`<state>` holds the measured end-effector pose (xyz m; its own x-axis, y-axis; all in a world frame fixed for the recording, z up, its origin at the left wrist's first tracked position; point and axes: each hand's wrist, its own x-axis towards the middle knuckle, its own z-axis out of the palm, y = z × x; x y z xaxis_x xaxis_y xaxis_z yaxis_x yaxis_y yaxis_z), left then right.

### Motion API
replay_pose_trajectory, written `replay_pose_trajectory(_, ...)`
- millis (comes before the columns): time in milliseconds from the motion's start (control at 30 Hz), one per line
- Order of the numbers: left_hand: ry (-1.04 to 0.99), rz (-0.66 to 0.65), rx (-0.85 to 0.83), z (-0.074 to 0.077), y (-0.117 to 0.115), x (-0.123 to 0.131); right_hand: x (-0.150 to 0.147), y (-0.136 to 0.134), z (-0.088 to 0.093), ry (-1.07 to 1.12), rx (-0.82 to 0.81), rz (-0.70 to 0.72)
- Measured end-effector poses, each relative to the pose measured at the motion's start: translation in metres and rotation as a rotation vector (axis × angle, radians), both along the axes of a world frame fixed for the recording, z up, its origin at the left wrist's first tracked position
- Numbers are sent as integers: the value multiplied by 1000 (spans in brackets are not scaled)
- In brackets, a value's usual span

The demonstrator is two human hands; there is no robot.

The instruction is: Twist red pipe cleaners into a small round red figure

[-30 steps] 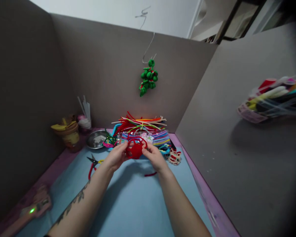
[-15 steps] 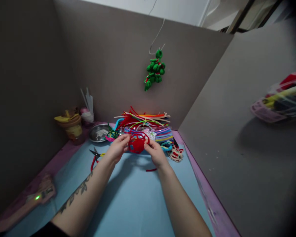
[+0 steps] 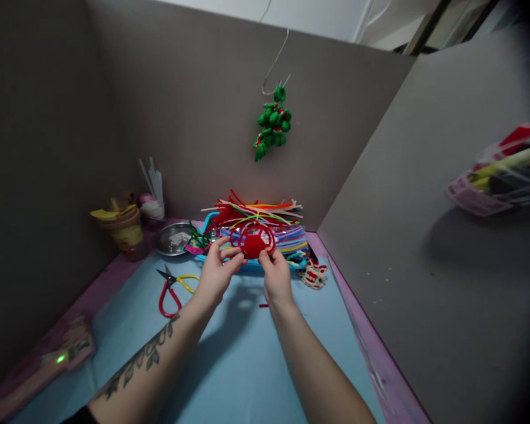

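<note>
Between my two hands, above the blue mat point(image 3: 247, 353), is a red pipe-cleaner piece point(image 3: 254, 242) with a solid centre and thin loops around it. My left hand point(image 3: 221, 268) pinches its left lower edge between thumb and fingers. Fingers and thumb of my right hand point(image 3: 274, 271) are closed on its right lower edge. A short red piece point(image 3: 264, 305) lies on the mat by my right wrist. Scissors point(image 3: 171, 288) with one red and one yellow handle lie beside my left forearm, blades spread.
Behind my hands, a blue tray point(image 3: 251, 266) holds coloured pipe cleaners point(image 3: 256, 209). A metal dish point(image 3: 173, 238), a pot point(image 3: 123, 229) and a glue gun point(image 3: 66, 353) stand left. A red-and-cream crafted piece point(image 3: 313, 274) lies right. A green ornament point(image 3: 274, 121) hangs on the back wall.
The red piece has tipped and shifted slightly, its loops now standing around the centre. My left hand has moved right and lower along it, uncovering more of the scissors. The view has shifted a little.
</note>
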<state>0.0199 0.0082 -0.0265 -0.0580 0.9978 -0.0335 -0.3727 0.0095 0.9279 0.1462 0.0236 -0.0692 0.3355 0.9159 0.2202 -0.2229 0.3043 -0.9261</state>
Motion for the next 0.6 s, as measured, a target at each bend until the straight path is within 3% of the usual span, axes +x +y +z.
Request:
replay_pose_trajectory(233, -115, -65, -14, -3, 2, 2, -7, -4, 1, 26, 3, 50)
replay_pose_trajectory(367, -100, -28, 30, -4, 3, 2, -8, -5, -1, -69, 29, 84)
replay_pose_trajectory(600, -177, -34, -110, 3, 3, 0, 2, -5, 6, -173, 92, 29)
